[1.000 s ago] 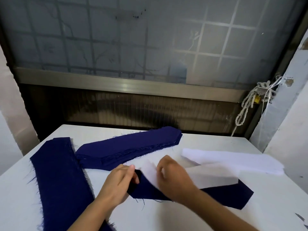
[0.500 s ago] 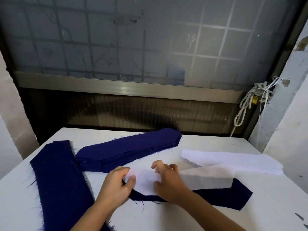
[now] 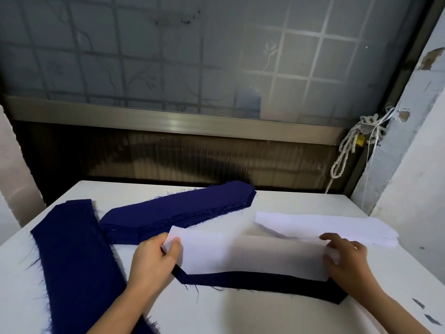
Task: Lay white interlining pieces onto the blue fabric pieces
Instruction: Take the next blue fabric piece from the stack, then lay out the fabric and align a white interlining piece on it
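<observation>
A white interlining piece [image 3: 243, 255] lies across a single blue fabric piece [image 3: 252, 283] on the white table [image 3: 240, 314], covering most of it; a dark strip shows along the near edge. My left hand [image 3: 154, 263] pinches the interlining's left end with thumb on top. My right hand [image 3: 346, 259] rests on its right end with fingers spread. A stack of white interlining pieces [image 3: 325, 227] lies behind my right hand. A stack of blue pieces [image 3: 178, 210] lies at the back centre.
A long blue fabric stack [image 3: 77, 268] runs along the table's left side toward the near edge. A frosted window [image 3: 192, 56] and metal sill [image 3: 168, 121] stand behind the table. A knotted rope [image 3: 349, 145] hangs at the right. Small dark scraps [image 3: 423, 309] lie near the right edge.
My right hand has slid from the interlining's left part to its right end. The interlining now lies flatter and straighter over the blue piece. My left hand stays at the left end.
</observation>
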Tool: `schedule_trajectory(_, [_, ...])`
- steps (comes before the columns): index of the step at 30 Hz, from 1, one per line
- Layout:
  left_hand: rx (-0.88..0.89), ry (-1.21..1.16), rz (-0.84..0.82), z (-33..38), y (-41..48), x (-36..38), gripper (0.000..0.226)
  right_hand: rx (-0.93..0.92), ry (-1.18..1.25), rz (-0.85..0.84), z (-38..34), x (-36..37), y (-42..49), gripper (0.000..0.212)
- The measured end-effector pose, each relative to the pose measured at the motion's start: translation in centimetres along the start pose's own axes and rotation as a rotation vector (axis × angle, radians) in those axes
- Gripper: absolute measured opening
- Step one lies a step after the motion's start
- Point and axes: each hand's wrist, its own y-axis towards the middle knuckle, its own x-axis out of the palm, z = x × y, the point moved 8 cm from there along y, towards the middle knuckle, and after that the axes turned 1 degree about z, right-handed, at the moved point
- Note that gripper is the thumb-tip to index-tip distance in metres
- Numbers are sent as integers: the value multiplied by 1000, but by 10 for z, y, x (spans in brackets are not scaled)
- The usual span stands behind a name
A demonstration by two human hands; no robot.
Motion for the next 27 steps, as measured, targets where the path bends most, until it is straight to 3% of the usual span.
schedule_trajectory(4, [-61,-38,29,-3,1,-4,49,194,356,200,19,-29,-14,41])
schedule_trajectory(7, [-100,-27,45,-7,0,-7,46,313,410,251,27,-30,-24,43])
schedule_trajectory(14, [-41,271,-32,-3,-1,1,38,260,72,32,20,-1,-38,39])
schedule_trajectory(18, [-29,326,-28,-2,0,1,35,216,-65,50,18,-1,-38,35])
schedule_trajectory(27, [-32,329,-42,-5,0,3,25,224,-128,47,23,4,-36,41])
